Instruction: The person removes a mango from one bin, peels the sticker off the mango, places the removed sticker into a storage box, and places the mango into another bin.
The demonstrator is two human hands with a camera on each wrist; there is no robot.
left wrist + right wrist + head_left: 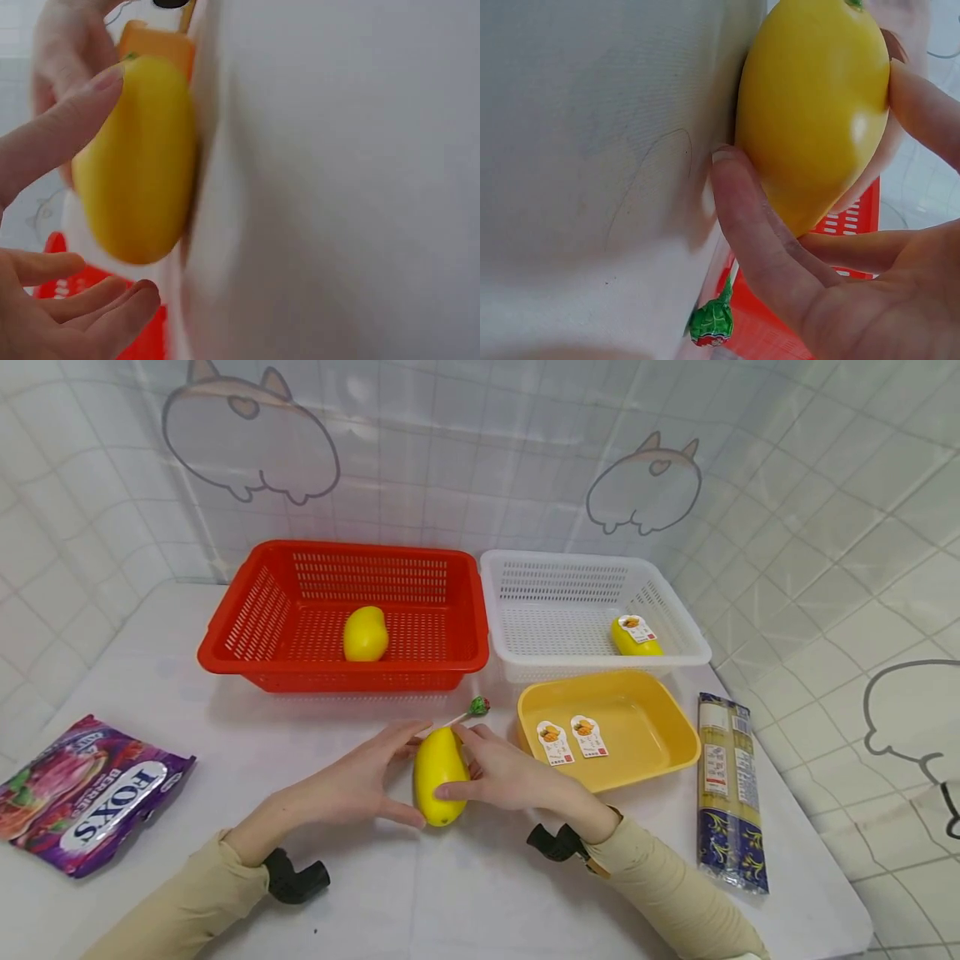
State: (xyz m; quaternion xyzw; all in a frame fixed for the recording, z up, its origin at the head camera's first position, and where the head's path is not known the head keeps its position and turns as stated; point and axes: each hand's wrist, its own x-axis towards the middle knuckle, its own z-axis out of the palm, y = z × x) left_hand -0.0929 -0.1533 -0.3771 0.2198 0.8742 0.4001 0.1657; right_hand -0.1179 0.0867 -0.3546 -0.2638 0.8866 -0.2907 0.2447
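Observation:
A yellow mango (440, 774) lies on the white table between the two hands. My right hand (510, 768) holds it from the right, the thumb laid over its top and the fingertips (731, 169) against its side near the table. On the other side, my left hand (348, 781) is spread beside the mango. In the left wrist view its thumb overlaps the fruit, while its fingers (112, 311) stand apart from it. Just beyond the hands lies a lollipop (478, 706) in a green and red wrapper, its white stick pointing toward the mango.
Behind stand a red basket (337, 681) holding another mango (366, 635) and a white basket (592, 660) with a labelled mango (637, 639). A yellow tub (645, 760) at right bears two mango stickers. A noodle pack (731, 793) lies far right, a purple Fox's bag (93, 793) far left.

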